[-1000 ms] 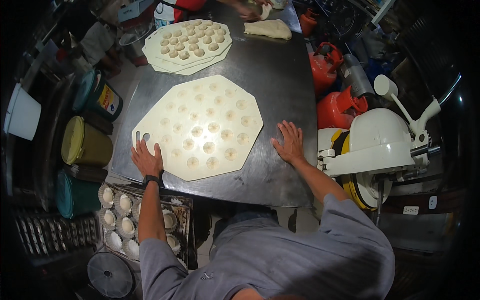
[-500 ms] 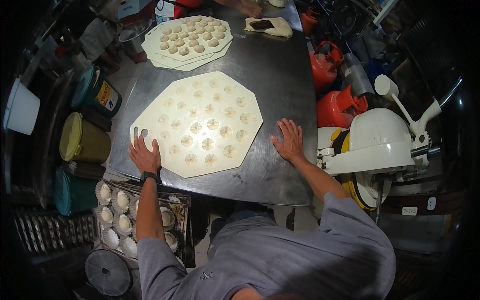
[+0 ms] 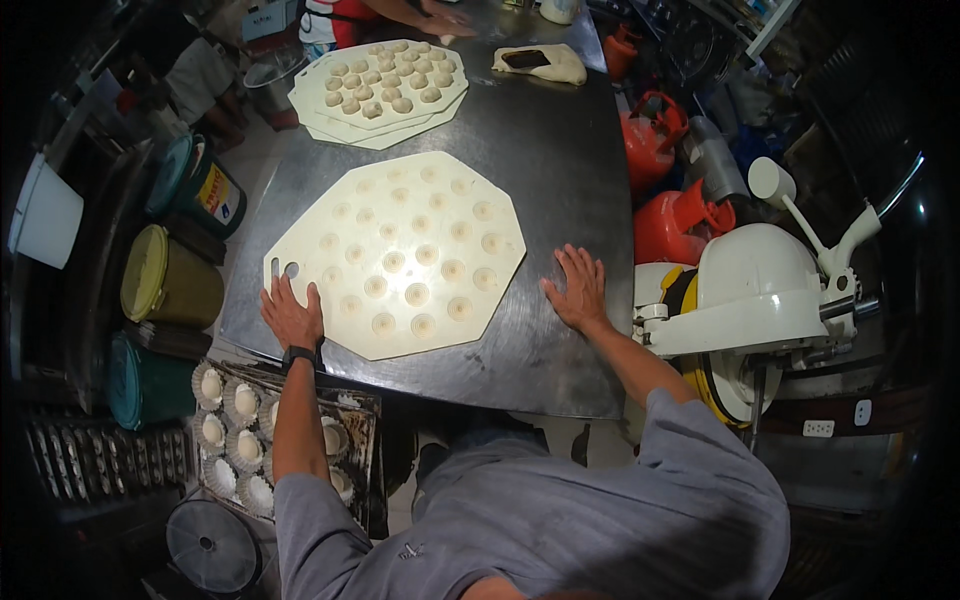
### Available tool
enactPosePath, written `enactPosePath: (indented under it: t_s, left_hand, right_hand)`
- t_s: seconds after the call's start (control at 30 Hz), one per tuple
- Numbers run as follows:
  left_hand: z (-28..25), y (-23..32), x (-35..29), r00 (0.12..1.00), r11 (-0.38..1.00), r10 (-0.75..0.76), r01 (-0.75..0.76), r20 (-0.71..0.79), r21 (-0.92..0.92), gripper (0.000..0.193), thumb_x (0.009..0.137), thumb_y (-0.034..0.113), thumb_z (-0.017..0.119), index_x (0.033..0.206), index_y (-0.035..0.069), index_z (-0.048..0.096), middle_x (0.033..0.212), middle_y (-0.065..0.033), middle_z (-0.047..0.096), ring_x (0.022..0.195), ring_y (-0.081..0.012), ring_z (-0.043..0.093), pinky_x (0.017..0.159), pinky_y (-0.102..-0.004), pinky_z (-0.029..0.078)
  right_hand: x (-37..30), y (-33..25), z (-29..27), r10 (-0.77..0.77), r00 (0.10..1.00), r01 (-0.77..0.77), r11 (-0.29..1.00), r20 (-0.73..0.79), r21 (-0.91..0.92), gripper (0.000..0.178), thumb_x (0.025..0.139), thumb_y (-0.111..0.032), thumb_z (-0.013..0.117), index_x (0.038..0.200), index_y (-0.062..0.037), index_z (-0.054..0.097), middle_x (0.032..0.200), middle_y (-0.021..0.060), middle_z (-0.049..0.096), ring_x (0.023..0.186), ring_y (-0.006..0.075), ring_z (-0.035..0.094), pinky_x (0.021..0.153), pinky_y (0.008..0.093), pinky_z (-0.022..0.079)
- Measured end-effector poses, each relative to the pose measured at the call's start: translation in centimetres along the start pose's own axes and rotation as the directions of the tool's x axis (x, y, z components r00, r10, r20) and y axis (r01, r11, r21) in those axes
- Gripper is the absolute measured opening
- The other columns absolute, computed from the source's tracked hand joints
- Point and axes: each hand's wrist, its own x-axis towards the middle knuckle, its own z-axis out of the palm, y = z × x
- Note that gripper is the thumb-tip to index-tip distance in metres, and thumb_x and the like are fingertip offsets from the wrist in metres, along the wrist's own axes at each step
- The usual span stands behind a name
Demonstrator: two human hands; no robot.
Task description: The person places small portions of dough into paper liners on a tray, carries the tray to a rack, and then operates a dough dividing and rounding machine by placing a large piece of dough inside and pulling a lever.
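A cream-coloured, many-sided board (image 3: pixel 470 290) lies flat on the metal table, marked with several round, ringed spots across its face. My left hand (image 3: pixel 293 315), with a dark watch on its wrist, rests on the board's near left edge by two cut-out holes. Its fingers are stretched out, and nothing is held in them. To the right of the board, my right hand (image 3: pixel 578 292) lies on the bare tabletop (image 3: pixel 560 355) with fingers spread. It is apart from the board and holds nothing.
At the table's far left, stacked similar boards (image 3: pixel 330 125) carry several dough balls (image 3: pixel 390 75). A dough slab (image 3: pixel 560 68) with a dark rectangular piece lies far right. Red gas cylinders (image 3: pixel 670 220) and a white mixer (image 3: pixel 755 285) stand right; paper-lined moulds (image 3: pixel 245 445) sit lower left.
My hands keep almost the same places, and the board has not visibly moved on the table. A co-worker's hand at the far edge has shifted left, with more of the arm showing.
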Motion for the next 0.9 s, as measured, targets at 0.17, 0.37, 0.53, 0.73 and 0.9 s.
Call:
enactPosePath:
  t_s: [0.17,0.37,0.53,0.73,0.9]
  left_hand:
    - [0.44,-0.05,-0.10,1.000,1.000,0.004,-0.004,-0.024,-0.010,0.067,0.096,0.048,0.057,0.147,0.006,0.048,0.154,-0.0179,0.044,0.146,-0.0441,0.031,0.120,-0.0550,0.022]
    - [0.20,-0.03,-0.18,1.000,1.000,0.001,-0.001,-0.009,0.010,0.067,0.097,0.049,0.057,0.148,0.006,0.047,0.155,-0.0171,0.043,0.147,-0.0428,0.030,0.121,-0.0552,0.021]
    - [-0.04,0.11,-0.16,1.000,1.000,-0.016,0.016,0.021,-0.001,0.067,0.097,0.049,0.056,0.148,0.006,0.047,0.156,-0.0171,0.042,0.148,-0.0427,0.029,0.121,-0.0559,0.021]
    - [0.37,-0.15,-0.11,1.000,1.000,-0.010,0.010,0.002,-0.004,0.067,0.096,0.049,0.057,0.147,0.007,0.047,0.155,-0.0173,0.043,0.148,-0.0429,0.029,0.121,-0.0568,0.021]
    - [0.22,-0.04,-0.16,1.000,1.000,-0.019,0.019,-0.007,-0.018,0.067,0.096,0.049,0.058,0.147,0.007,0.048,0.155,-0.0169,0.044,0.147,-0.0426,0.030,0.120,-0.0568,0.022]
  right_hand:
    - [-0.01,0.21,0.18,-0.005,1.000,0.004,1.000,-0.005,-0.021,0.071,0.092,-0.049,0.062,0.149,-0.0103,0.046,0.159,0.0131,0.038,0.152,0.0337,0.025,0.123,0.0572,0.011]
    - [-0.02,-0.06,0.07,0.006,1.000,-0.006,1.000,0.013,-0.016,0.071,0.092,-0.049,0.062,0.150,-0.0111,0.045,0.159,0.0127,0.037,0.152,0.0332,0.024,0.124,0.0569,0.011]
    - [-0.03,-0.04,0.00,0.013,1.000,-0.013,1.000,0.027,-0.010,0.071,0.093,-0.048,0.062,0.151,-0.0115,0.044,0.161,0.0119,0.035,0.152,0.0323,0.023,0.124,0.0565,0.010]
    - [-0.01,-0.17,-0.09,0.015,1.000,-0.015,1.000,0.027,-0.005,0.071,0.093,-0.048,0.062,0.151,-0.0116,0.044,0.161,0.0123,0.035,0.152,0.0322,0.023,0.124,0.0562,0.009]
    - [0.12,-0.63,-0.61,0.042,0.997,-0.043,0.999,0.058,0.003,0.070,0.092,-0.047,0.063,0.150,-0.0127,0.045,0.161,0.0106,0.035,0.153,0.0300,0.022,0.125,0.0542,0.008]
